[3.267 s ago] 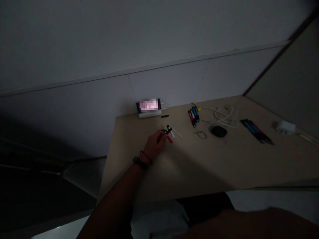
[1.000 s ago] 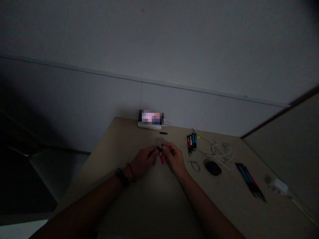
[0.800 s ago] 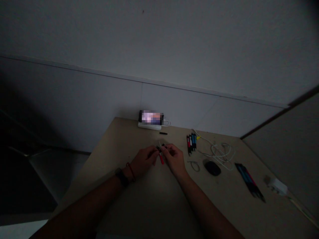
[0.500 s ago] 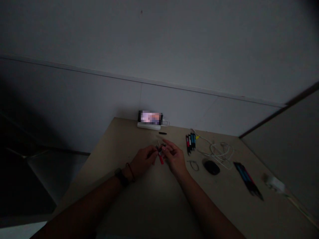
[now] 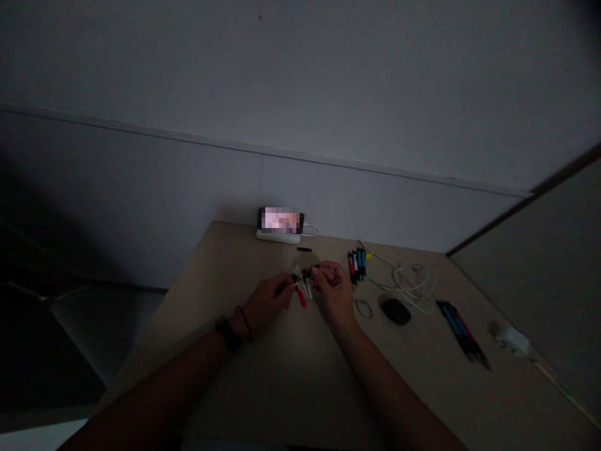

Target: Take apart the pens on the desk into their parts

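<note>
In dim light my left hand and my right hand meet over the middle of a beige table. Between their fingertips is a small bunch of pen parts: a red piece, thin white sticks and a dark piece. My left fingers pinch the red and white pieces. My right fingers are curled round a dark pen piece at the top. A black band and a red string sit on my left wrist.
A lit phone leans on a white block by the wall, a small black cap in front of it. Right of my hands lie a group of pens, a white cable, a dark mouse-like object, more pens and a white charger.
Earlier only my left hand reached the pen parts on the table. Now both hands hold them together, and over the last second my right fingers have shifted along the pieces.
</note>
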A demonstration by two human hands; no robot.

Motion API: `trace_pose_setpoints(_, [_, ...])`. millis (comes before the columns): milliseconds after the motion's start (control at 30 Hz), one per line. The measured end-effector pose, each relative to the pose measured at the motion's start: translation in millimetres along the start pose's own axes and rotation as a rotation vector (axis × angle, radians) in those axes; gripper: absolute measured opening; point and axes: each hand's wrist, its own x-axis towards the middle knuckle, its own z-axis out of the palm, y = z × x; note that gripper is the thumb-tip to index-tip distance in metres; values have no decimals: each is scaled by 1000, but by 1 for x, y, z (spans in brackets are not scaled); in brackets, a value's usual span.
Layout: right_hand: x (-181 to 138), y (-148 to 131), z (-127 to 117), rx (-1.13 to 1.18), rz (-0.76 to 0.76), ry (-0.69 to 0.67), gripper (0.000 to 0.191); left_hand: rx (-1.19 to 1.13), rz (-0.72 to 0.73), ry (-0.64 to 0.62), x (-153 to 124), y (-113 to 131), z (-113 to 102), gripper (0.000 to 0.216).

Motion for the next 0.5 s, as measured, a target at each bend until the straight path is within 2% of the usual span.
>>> trace_pose_setpoints(333, [9,-2,-7,39,63,115,41,-10,-26,25,-1,4,1,24])
trace_pose_setpoints(500, [11,-2,-7,-98,19,134,37,-31,-29,38,-1,3,2,25])
